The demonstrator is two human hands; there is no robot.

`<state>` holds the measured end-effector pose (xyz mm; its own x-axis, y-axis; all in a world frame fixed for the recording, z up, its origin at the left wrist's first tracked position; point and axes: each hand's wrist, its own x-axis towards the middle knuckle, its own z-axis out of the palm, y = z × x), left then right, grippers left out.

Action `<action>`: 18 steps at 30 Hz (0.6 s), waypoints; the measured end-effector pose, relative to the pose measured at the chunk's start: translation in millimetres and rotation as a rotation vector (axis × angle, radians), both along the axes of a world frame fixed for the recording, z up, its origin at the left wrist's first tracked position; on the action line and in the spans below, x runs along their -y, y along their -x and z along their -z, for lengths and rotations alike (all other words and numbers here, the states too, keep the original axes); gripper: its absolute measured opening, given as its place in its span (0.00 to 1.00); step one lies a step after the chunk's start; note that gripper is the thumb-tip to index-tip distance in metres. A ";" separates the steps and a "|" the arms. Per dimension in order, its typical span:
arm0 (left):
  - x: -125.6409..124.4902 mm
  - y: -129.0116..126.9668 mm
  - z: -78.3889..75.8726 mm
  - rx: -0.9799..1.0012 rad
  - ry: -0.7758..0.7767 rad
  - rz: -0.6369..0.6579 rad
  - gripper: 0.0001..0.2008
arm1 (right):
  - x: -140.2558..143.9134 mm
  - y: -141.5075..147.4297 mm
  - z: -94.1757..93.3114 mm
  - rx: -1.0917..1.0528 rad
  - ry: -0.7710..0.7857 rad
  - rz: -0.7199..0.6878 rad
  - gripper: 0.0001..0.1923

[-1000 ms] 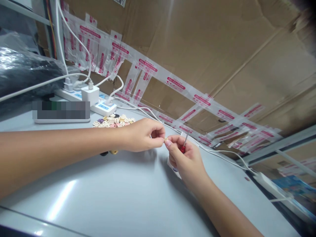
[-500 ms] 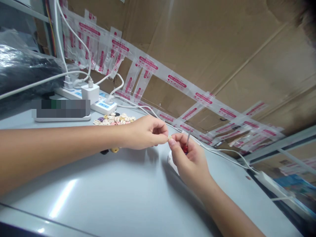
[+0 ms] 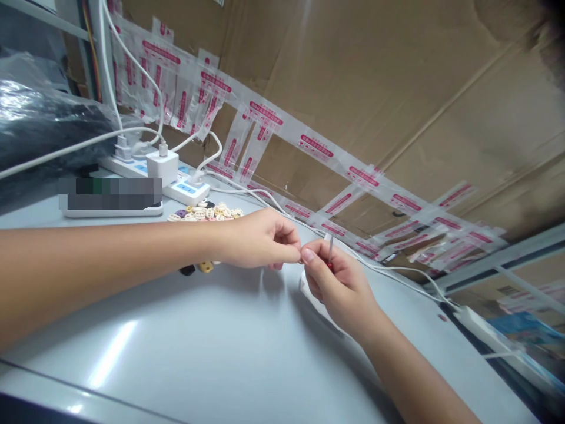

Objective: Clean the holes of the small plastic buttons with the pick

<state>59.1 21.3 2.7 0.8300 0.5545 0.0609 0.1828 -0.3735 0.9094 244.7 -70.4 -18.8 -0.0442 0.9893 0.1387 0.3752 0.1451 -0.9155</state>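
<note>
My left hand [image 3: 260,238] and my right hand [image 3: 338,282] meet fingertip to fingertip above the pale grey table [image 3: 212,347]. Between the tips of both hands sits a tiny bead, almost hidden by the fingers. My right hand also grips a thin metal pin with a red handle [image 3: 330,252], which sticks up from the fist. A pile of small beads [image 3: 207,213], mostly cream with some pink and purple, lies behind my left wrist. A black bead [image 3: 187,270] and a yellow one [image 3: 204,267] lie under that wrist.
A white power strip [image 3: 176,185] with a charger and white cables stands at the back left, next to a black plastic bag [image 3: 39,126]. Taped cardboard [image 3: 353,88] walls off the back. A white cable [image 3: 397,274] runs along the table's right edge.
Both hands have drifted slightly to the right and closed together, so the small bead is now covered by the fingertips. The red-handled pin stands more upright.
</note>
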 end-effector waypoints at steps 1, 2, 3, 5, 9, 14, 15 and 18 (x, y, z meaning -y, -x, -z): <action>-0.9 -0.4 1.2 0.015 0.013 0.005 0.11 | 0.5 0.9 -1.1 -0.012 0.001 0.002 0.19; -1.9 -0.7 2.4 0.032 0.021 0.008 0.11 | 0.8 1.6 -2.3 -0.016 0.001 0.001 0.19; -3.0 -0.8 3.6 0.044 0.025 0.010 0.11 | 1.0 2.0 -3.4 -0.011 0.002 -0.004 0.19; -5.3 -0.5 5.4 0.066 0.017 0.012 0.10 | 1.2 1.9 -5.5 0.017 0.001 -0.017 0.19; -7.7 0.8 6.4 0.068 0.006 0.029 0.09 | 1.3 -1.0 -7.8 0.057 0.015 -0.034 0.16; -6.0 -0.4 7.7 0.083 0.004 0.073 0.08 | 2.0 -2.5 -9.0 0.099 0.010 -0.019 0.15; -5.5 -0.7 8.1 0.083 -0.011 0.077 0.08 | 2.2 -1.8 -9.2 0.122 -0.001 -0.017 0.15; -4.0 -0.8 8.3 0.057 -0.109 0.053 0.06 | 2.9 1.5 -9.9 0.210 -0.038 0.001 0.15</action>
<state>59.9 25.3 -5.6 0.8516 0.4970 0.1668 0.1088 -0.4788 0.8712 243.2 -73.3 -8.9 -0.0753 0.9837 0.1634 0.5571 0.1774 -0.8112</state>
